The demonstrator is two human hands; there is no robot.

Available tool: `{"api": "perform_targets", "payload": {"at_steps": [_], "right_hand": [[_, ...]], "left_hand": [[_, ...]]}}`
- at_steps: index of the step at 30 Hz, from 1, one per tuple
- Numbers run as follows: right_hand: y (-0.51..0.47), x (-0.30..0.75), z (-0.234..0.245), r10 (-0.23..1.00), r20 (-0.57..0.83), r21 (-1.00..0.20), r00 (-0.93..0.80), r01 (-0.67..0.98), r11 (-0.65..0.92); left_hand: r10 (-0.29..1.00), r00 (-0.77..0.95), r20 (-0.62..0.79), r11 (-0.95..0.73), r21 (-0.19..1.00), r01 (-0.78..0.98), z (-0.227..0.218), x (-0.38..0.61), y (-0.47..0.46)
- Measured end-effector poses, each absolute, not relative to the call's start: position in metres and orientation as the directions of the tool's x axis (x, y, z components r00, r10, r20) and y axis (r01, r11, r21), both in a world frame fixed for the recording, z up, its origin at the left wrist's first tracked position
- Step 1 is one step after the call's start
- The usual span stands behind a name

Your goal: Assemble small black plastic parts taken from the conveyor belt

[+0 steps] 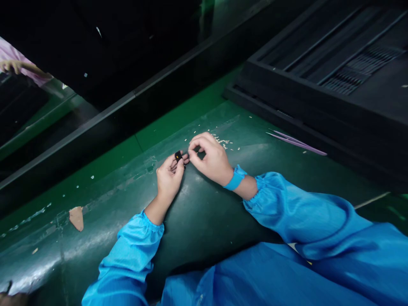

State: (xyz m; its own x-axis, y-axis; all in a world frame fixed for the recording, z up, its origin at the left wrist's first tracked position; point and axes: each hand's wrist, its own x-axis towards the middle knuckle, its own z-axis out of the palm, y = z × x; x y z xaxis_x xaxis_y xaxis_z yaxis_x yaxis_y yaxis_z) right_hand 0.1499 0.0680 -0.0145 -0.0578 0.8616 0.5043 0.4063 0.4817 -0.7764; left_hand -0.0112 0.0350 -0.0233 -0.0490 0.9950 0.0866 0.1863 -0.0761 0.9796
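My left hand (pixel 170 175) grips a small black part (pixel 178 156) with a tiny yellow-orange spot on it, between thumb and fingers. Just to its right, my right hand (pixel 208 156) is closed in a pinch, thumb and index fingertips together beside the black part. Whatever sits in that pinch is too small to make out. Behind the right hand, several tiny pale slivers (pixel 227 142) lie scattered on the green mat (pixel 204 212). A pair of pinkish-purple tweezers (pixel 298 142) rests on the mat farther right.
A large black slatted tray or crate (pixel 318 93) stands at the right. A dark panel with a grey edge rail (pixel 135 94) runs across the back. A torn brown scrap (pixel 76 218) lies at left. At upper left, another person's hand (pixel 11 66) shows by a pink sleeve.
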Motion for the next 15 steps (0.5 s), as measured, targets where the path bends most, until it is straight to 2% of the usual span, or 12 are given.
{"api": "perform_targets", "payload": {"at_steps": [3,7,12,15], "right_hand": [[0.073,0.155,-0.017,0.886,0.462,-0.813,0.042,0.420,0.404],[0.071,0.153,-0.016,0.901,0.433,-0.822,0.005,0.412,0.393],[0.064,0.146,-0.011,0.891,0.421,-0.869,-0.168,0.206,0.450],[0.064,0.145,-0.012,0.910,0.336,-0.921,-0.244,0.118,0.372]], "left_hand": [[0.997,-0.047,0.059,-0.051,0.988,0.145,-0.021,-0.009,0.034],[0.998,-0.022,0.058,-0.054,0.987,0.150,-0.020,-0.009,0.034],[0.996,0.050,0.080,-0.087,0.982,0.169,-0.016,-0.012,0.036],[0.991,0.101,0.092,-0.111,0.971,0.211,-0.012,-0.012,0.037]]}}
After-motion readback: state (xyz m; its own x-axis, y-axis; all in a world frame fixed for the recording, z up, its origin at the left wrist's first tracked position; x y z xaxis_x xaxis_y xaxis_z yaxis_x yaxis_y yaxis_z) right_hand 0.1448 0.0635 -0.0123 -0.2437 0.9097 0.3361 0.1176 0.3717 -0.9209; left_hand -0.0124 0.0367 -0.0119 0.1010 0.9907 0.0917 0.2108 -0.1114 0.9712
